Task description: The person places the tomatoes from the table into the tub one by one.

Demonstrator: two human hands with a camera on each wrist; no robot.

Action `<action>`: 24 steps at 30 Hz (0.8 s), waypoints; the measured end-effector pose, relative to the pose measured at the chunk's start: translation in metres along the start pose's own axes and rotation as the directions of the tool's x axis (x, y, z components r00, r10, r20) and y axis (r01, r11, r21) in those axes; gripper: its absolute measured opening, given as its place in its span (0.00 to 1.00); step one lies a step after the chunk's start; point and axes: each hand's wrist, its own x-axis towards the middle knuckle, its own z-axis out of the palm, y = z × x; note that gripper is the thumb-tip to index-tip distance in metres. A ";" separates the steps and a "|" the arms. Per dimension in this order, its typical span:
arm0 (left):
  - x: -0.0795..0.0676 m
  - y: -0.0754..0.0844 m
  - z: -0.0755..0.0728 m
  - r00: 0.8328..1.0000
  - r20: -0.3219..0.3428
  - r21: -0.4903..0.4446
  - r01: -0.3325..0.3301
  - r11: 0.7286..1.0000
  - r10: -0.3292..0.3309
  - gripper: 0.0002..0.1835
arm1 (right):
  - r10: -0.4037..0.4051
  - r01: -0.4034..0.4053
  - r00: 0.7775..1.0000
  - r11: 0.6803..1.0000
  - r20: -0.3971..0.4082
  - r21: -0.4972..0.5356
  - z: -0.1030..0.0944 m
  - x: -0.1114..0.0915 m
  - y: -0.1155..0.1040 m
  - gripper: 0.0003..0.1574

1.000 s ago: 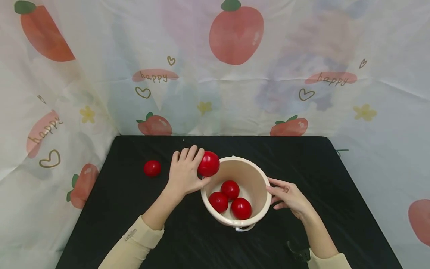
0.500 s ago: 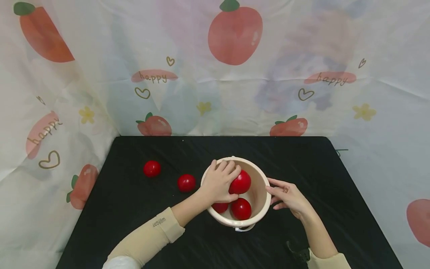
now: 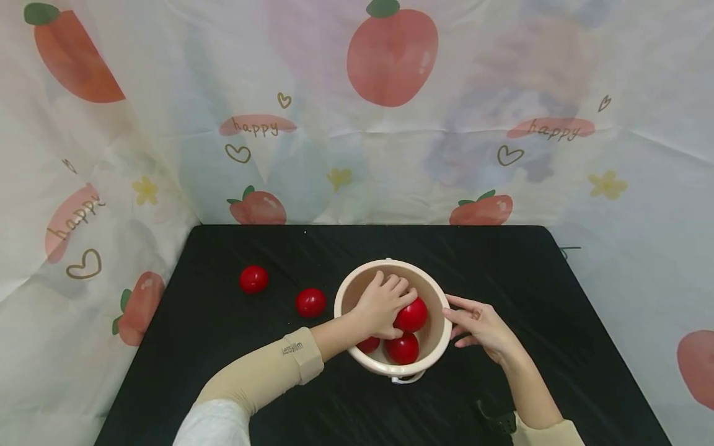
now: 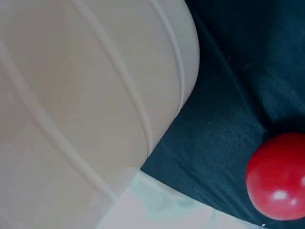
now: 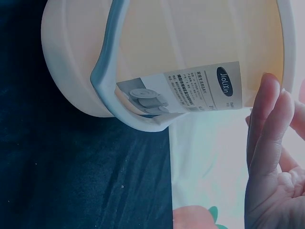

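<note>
Inside a cream plastic bucket, my left hand holds a shiny red ball between its thumb and fingers. Beneath it lies another red ball, and a third red ball is partly hidden by the left wrist. On the bucket's right side, my right hand touches the rim with fairly straight fingers. The right wrist view shows its fingertips against the outer wall just below the rim. The left hand is out of sight in the left wrist view.
Two more red balls lie left of the bucket on the black tablecloth: a nearer red ball and a farther red ball. The bucket's handle hangs at its front. A fruit-printed curtain borders the table's back and sides.
My left hand has carried a red ball from the bucket's left rim down into it, toward the right. The nearer loose ball outside has come into view. The right hand has stayed still.
</note>
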 end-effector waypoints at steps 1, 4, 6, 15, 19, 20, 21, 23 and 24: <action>0.001 0.001 0.001 1.000 0.019 0.024 -0.011 1.000 0.011 0.43 | 0.006 -0.006 1.000 1.000 -0.002 0.002 0.000 0.000 0.000 0.39; 0.005 0.005 0.003 0.997 0.069 0.091 -0.040 0.995 0.034 0.43 | 0.021 -0.021 1.000 1.000 -0.008 0.006 0.001 0.002 0.001 0.39; 0.007 0.007 0.003 0.994 0.100 0.125 -0.048 0.991 0.035 0.43 | 0.027 -0.027 1.000 1.000 -0.014 0.010 0.002 0.003 0.001 0.39; 0.010 0.010 0.005 0.968 0.249 0.178 -0.033 0.984 -0.012 0.43 | 0.019 -0.019 1.000 1.000 -0.009 0.003 0.002 0.003 0.002 0.39; 0.010 0.010 0.003 0.960 0.278 0.184 -0.034 0.982 -0.019 0.44 | 0.017 -0.017 1.000 1.000 -0.011 0.002 0.001 0.003 0.003 0.39; 0.010 0.009 0.002 0.960 0.280 0.184 -0.035 0.982 -0.018 0.45 | 0.017 -0.017 1.000 1.000 -0.011 0.003 0.001 0.003 0.002 0.39; 0.010 0.009 0.002 0.960 0.280 0.184 -0.037 0.982 -0.016 0.45 | 0.020 -0.020 1.000 1.000 -0.011 0.006 0.001 0.003 0.002 0.39; 0.009 0.009 0.002 0.961 0.275 0.184 -0.041 0.982 -0.012 0.45 | 0.026 -0.026 1.000 1.000 -0.012 0.012 0.001 0.003 0.001 0.38; 0.009 0.009 0.001 0.963 0.271 0.182 -0.043 0.982 -0.008 0.45 | 0.026 -0.026 1.000 1.000 -0.009 0.014 0.001 0.003 0.000 0.39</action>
